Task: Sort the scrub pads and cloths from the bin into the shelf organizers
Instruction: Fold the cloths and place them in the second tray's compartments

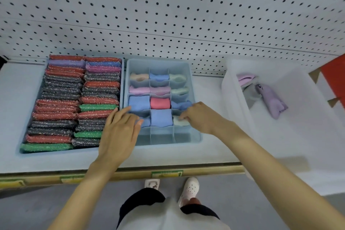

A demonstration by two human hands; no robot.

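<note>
A blue divided organizer (pixel 196 137) sits mid-shelf, most of its cells filled with folded cloths in blue, pink, peach and pale green. My right hand (pixel 200 116) pinches a pale green cloth (pixel 180 121) down into a cell on the organizer's right side. My left hand (pixel 120 129) rests flat, fingers apart, over the organizer's left edge, touching a blue cloth (pixel 145 122). To the left, a blue tray (pixel 119 84) holds two rows of sparkly scrub pads (pixel 61 97) in red, black, green, purple and blue. The white bin (pixel 291 121) at right holds a lilac cloth (pixel 271 101) and a grey one.
A white pegboard wall (pixel 168 9) rises behind the shelf. The shelf's front edge (pixel 130 174) carries a gold rail with green-yellow labels. A red panel (pixel 334 78) stands at far right. My legs and white shoes show on the grey floor below.
</note>
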